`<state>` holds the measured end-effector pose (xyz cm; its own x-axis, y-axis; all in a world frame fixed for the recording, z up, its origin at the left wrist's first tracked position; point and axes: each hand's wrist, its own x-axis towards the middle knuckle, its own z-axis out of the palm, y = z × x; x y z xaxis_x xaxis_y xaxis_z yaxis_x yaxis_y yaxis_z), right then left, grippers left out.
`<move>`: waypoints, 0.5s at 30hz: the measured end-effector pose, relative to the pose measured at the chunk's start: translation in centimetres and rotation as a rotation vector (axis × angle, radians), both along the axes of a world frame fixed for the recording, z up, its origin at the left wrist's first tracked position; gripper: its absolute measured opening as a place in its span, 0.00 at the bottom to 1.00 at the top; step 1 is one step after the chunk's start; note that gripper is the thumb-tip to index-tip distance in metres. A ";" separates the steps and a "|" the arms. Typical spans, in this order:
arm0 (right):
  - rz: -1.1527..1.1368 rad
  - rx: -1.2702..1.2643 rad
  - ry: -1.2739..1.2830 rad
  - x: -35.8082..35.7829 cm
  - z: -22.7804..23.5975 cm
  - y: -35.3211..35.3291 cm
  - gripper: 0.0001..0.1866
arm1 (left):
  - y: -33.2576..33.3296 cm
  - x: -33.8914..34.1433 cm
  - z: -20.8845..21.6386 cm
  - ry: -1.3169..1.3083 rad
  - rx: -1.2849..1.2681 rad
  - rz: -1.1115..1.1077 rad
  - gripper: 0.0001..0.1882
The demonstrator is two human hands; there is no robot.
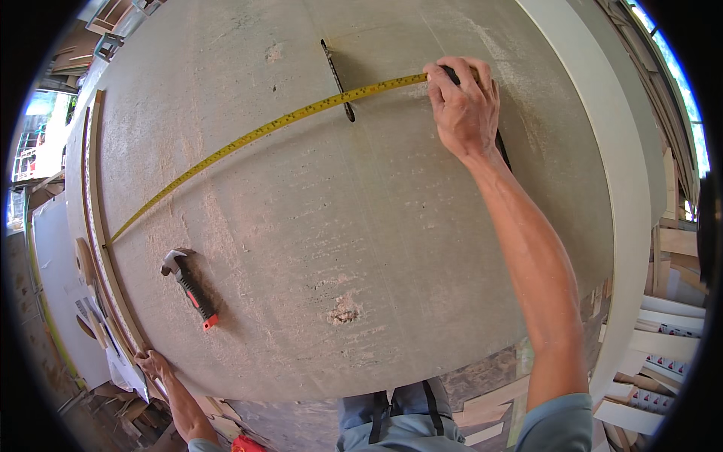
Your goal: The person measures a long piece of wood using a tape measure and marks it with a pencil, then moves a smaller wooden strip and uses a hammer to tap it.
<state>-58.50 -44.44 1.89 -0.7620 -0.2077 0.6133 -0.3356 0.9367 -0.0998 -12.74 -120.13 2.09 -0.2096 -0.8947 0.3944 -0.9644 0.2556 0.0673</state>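
Note:
My right hand [465, 109] is closed around the dark case of a tape measure [256, 134] at the upper right of a large grey worktable [392, 248]. Its yellow blade runs out in a bowed line to the table's left side, where the end meets a long thin wooden strip [95, 181]. My left hand [153, 364] grips the near end of that strip, low at the left. A claw hammer [192, 290] with a black and red handle lies on the table between the blade and my left hand.
The blade crosses over a narrow black slot or bar [331, 64]; another dark piece [503, 151] shows beside my right wrist. A pale board [629, 151] borders the right side. Stacked panels [663, 339] stand at the lower right. Wood offcuts [489, 395] lie on the floor.

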 end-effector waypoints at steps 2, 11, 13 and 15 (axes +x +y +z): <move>0.008 0.000 0.013 -0.1 -0.3 0.1 0.11 | 0.5 -0.1 0.2 0.016 -0.006 -0.016 0.27; 0.011 0.002 0.018 0.0 -0.5 0.3 0.11 | 0.7 -0.2 0.1 0.037 -0.006 -0.072 0.24; 0.015 -0.009 0.019 -0.1 -0.3 0.1 0.11 | -1.0 1.0 0.4 0.013 0.006 -0.045 0.26; 0.013 -0.011 0.015 -0.1 -0.1 0.0 0.11 | -1.6 1.4 0.5 0.000 0.008 -0.030 0.28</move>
<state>-58.58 -44.46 1.74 -0.7500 -0.2110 0.6269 -0.3497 0.9309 -0.1052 -11.39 -121.73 2.57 -0.2367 -0.8910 0.3874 -0.9563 0.2841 0.0691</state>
